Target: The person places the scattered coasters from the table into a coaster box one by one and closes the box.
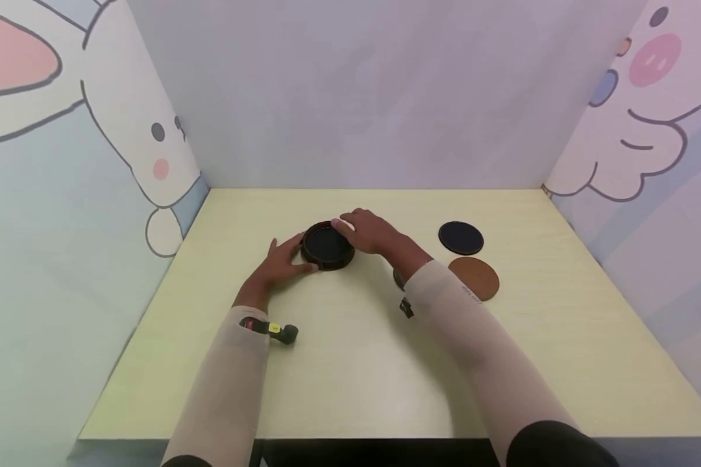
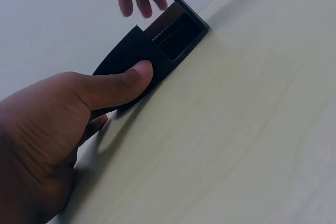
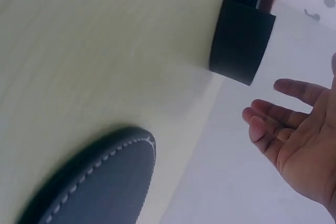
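A round black coaster holder with a cut-out in its side sits on the table, dark coasters stacked inside. My left hand grips its left side, the thumb pressed against the outer wall. Over the holder's right rim hovers my right hand, its fingers loosely bent with nothing between them. The right wrist view shows this hand apart from the holder.
Right of the holder lie a black coaster and a brown coaster, partly covered by my right sleeve. Another dark round piece peeks out beside my right forearm. Printed walls enclose the pale table on three sides.
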{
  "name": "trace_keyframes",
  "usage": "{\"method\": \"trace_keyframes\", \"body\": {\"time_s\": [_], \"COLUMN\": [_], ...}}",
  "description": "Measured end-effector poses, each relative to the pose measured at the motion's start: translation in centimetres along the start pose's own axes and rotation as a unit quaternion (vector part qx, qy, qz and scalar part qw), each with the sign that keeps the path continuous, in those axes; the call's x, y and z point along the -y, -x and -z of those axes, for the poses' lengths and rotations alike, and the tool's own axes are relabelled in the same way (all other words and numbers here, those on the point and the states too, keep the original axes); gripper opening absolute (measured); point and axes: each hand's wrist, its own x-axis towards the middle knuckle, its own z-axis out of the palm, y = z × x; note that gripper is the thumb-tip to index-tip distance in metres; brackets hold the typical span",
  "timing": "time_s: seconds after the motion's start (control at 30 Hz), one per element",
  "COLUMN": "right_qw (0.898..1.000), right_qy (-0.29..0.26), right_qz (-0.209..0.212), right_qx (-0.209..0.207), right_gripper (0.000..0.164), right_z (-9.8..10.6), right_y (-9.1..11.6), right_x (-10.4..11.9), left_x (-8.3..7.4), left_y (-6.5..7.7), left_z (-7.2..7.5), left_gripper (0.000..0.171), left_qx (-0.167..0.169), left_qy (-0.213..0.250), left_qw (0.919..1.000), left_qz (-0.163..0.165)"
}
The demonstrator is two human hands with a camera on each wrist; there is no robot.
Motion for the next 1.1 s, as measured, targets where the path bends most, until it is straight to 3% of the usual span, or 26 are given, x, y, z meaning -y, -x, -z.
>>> {"method": "trace_keyframes", "body": {"time_s": [0.47, 0.8, 1.1], "right_qw": [0.997, 0.992, 0.988], "right_qy": [0.021, 0.059, 0.078], "right_qz": [-0.073, -0.105, -0.113], "right_qx": [0.018, 0.046, 0.070], "right_gripper": [0.078, 0.085, 0.096], "right_z": [1.8, 2.1, 1.9], "right_y": [4.3, 8.0, 10.1], "right_x": [-3.2, -5.3, -6.2], "left_x": [0.6, 0.7, 0.6], "left_y": [-0.3, -0.1, -0.4], "left_z": [-0.3, -0.5, -0.4], "left_gripper": [0.097, 0.098, 0.098], "left_qx": [-0.012, -0.010, -0.013], "left_qy": [0.005, 0.002, -0.003], "left_qw": [0.9995, 0.9999, 0.9998], "left_qz": [-0.029, -0.008, -0.015]}}
